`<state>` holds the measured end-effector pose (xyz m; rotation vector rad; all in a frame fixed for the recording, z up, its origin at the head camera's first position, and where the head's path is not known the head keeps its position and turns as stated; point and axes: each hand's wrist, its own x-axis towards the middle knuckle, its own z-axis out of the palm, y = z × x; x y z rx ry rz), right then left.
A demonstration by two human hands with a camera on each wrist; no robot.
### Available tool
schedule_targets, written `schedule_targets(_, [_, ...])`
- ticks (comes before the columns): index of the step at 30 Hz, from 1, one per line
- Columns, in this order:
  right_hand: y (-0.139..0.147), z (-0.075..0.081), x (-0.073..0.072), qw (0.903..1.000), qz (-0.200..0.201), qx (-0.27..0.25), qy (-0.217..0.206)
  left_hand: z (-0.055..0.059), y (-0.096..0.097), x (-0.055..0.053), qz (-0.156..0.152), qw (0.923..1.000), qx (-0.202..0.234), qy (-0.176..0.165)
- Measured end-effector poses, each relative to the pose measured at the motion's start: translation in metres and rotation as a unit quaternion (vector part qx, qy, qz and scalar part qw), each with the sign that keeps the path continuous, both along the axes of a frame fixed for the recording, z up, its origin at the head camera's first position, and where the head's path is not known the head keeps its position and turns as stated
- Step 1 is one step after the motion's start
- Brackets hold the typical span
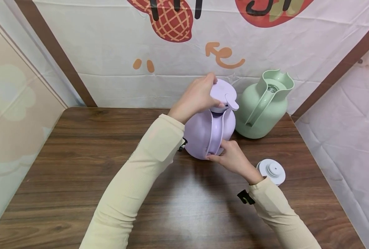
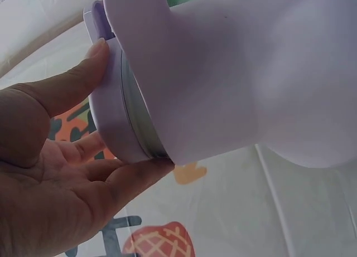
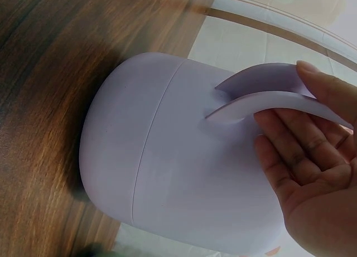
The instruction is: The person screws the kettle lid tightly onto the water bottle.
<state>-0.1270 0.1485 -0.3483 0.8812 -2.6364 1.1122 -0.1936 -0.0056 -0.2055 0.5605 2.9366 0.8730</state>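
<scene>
A lavender thermal jug (image 1: 197, 136) stands on the table with its handle (image 1: 216, 133) toward me. My left hand (image 1: 198, 95) grips the round lavender lid (image 1: 222, 90) at the jug's mouth, thumb on the near side and fingers around the far side. In the left wrist view, a pale band shows between the lid (image 2: 111, 115) and the jug's rim. Low on the handle, my right hand (image 1: 232, 157) holds on with thumb and curled fingers. The right wrist view shows that hand (image 3: 318, 151) with its fingers under the handle (image 3: 268, 103).
A green jug (image 1: 259, 112) without a lid stands right behind the lavender one, to its right. On the brown wooden table (image 1: 78, 166), a white round stopper (image 1: 275, 171) lies beside my right wrist. A printed cloth (image 1: 109, 52) hangs along the table's back edge.
</scene>
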Motion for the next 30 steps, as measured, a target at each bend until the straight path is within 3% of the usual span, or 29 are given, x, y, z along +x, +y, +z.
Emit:
schedule_targets(21, [0.0004,-0.0031,0.0014,1.0,0.001,-0.004,-0.001,-0.0033,-0.004,0.0052,0.011,0.9997,0.005,-0.021])
schedule_targets(30, [0.0013,-0.0019,-0.0012,1.0,0.006,-0.005,-0.002,-0.0065,-0.0043,-0.0021,0.009,0.9992,0.005,-0.039])
